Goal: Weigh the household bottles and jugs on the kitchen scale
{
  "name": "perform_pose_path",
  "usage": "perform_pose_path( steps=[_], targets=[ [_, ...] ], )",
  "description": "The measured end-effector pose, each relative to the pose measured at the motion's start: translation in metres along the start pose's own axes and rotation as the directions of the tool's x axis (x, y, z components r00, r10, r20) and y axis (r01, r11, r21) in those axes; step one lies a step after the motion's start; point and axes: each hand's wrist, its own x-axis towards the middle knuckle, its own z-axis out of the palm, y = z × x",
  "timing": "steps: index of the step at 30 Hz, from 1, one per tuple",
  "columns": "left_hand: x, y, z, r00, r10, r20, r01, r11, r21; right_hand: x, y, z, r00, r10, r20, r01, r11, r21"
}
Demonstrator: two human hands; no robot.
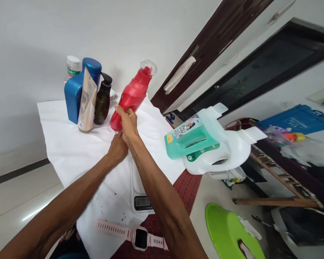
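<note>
A red bottle [133, 91] with a clear cap leans to the right above the white cloth. My right hand [129, 122] grips its lower side, thumb pressed on the front. Low at the bottle's base is my left hand [118, 146], fingers curled in and partly hidden behind the right wrist. Left of the bottle stand a dark pump bottle [102, 100], a beige tube [87, 102] and a blue bottle [72, 97]. A white-capped jar [73, 66] shows behind them. Under my right forearm lies a kitchen scale [136, 180], partly covered.
A green detergent jug [190, 135] and a white jug [232, 151] stand at the table's right edge. A pink smartwatch [140, 238] lies at the near edge of the white cloth [58, 126]. On the floor to the right is a green basin [218, 230].
</note>
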Motion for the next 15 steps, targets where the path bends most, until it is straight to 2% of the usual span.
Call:
perform_pose_path(
  steps=[3,6,10,15],
  targets=[
    [-0.001,-0.001,0.003,1.000,-0.008,-0.021,0.007,1.000,-0.012,0.007,-0.007,0.011,0.992,0.065,0.109,-0.088,0.971,0.222],
    [-0.002,-0.001,0.005,1.000,0.004,-0.025,-0.005,1.000,-0.019,0.011,-0.008,0.011,0.989,0.122,0.087,-0.147,0.911,0.385],
    [-0.004,0.004,0.000,1.000,0.029,-0.010,-0.029,1.000,-0.001,0.018,-0.001,-0.003,0.986,0.169,0.004,-0.156,0.902,0.403],
    [-0.006,0.011,-0.012,0.995,0.080,0.064,-0.086,0.992,0.097,0.042,-0.001,-0.035,0.967,0.247,-0.061,-0.194,0.871,0.452]
  ],
)
